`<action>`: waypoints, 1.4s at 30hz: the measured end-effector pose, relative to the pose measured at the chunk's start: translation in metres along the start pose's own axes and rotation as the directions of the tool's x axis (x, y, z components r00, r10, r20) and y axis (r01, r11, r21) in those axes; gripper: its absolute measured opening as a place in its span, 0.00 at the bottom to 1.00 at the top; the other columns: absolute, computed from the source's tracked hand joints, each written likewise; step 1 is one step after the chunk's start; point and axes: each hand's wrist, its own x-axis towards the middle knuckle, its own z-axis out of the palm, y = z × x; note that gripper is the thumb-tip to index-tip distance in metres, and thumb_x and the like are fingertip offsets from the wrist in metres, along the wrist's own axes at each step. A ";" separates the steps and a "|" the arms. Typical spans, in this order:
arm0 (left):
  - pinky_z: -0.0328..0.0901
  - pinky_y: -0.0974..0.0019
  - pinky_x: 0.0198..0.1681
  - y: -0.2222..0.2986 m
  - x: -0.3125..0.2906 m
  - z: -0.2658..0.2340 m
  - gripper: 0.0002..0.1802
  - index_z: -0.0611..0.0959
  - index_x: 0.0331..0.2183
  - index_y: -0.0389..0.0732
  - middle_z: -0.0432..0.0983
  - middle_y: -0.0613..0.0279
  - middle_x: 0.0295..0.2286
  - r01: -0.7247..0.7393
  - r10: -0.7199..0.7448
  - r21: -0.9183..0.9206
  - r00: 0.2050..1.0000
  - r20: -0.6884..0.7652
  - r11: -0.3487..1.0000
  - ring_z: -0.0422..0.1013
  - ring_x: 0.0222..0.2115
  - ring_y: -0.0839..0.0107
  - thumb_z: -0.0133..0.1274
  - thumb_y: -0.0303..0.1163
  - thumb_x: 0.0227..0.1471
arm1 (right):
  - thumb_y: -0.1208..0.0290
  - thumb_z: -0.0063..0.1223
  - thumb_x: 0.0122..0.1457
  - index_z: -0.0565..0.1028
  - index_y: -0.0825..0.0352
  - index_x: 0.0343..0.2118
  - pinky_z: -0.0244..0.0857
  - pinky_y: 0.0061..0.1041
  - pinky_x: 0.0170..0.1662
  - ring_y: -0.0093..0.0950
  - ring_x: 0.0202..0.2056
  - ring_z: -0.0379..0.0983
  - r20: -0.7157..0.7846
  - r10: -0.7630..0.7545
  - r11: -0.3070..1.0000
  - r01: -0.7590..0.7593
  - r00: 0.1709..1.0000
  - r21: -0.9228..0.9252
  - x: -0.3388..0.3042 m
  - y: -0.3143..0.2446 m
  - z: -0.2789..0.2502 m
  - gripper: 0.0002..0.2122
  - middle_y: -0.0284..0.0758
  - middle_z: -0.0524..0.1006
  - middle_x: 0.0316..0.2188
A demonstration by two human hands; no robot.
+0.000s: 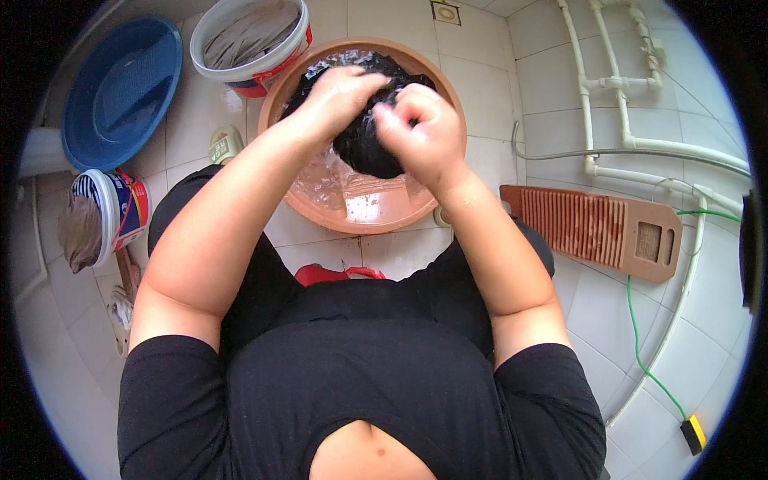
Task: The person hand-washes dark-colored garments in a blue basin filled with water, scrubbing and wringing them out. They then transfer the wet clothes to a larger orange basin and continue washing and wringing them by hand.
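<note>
A round orange-brown basin (352, 225) stands on the tiled floor in front of me with sudsy water in it. Black wet cloth (364, 150) is bunched up in the basin, partly above the water; whether it is a garment I cannot make out. My left hand (342, 94) is closed on its upper left part, fingers curled over the folds. On the right side of the bunch, my right hand (424, 132) is balled in a fist around the cloth, slightly blurred. A pale ribbed surface (372, 200) shows at the basin's near side.
At the left are a blue basin (120, 96), a white bucket (300, 36) with grey-brown cloth and a smaller bucket (132, 212) with cloth over its rim. A brown washboard (592, 228) leans at the right by white pipes (588, 100). Something red (320, 274) lies between my legs.
</note>
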 end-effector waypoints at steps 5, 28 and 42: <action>0.62 0.74 0.35 0.023 -0.001 -0.017 0.18 0.77 0.34 0.35 0.74 0.63 0.30 -0.108 0.069 -0.295 0.987 -0.142 0.949 0.69 0.30 0.77 0.55 0.38 0.44 | 0.56 0.45 0.54 0.65 0.75 0.39 0.60 0.24 0.41 0.24 0.36 0.65 0.181 0.717 0.549 -0.705 0.673 0.450 -0.005 0.032 0.008 0.23 0.38 0.70 0.35; 0.58 0.72 0.40 0.023 -0.025 -0.119 0.15 0.77 0.36 0.42 0.74 0.66 0.34 -0.030 -0.198 -0.590 0.927 -0.318 0.807 0.66 0.37 0.77 0.47 0.41 0.50 | 0.65 0.44 0.53 0.60 0.55 0.53 0.56 0.36 0.51 0.47 0.53 0.55 0.552 0.626 0.692 -0.066 0.551 -0.719 -0.079 0.140 0.194 0.22 0.47 0.53 0.56; 0.59 0.68 0.45 0.018 -0.035 -0.141 0.18 0.75 0.39 0.38 0.73 0.60 0.37 0.031 -0.225 -0.606 0.943 -0.246 0.795 0.68 0.38 0.71 0.39 0.39 0.54 | 0.71 0.40 0.51 0.73 0.66 0.34 0.68 0.31 0.35 0.36 0.35 0.73 0.240 0.790 0.462 -0.290 0.564 -0.838 -0.052 0.234 0.246 0.11 0.40 0.75 0.34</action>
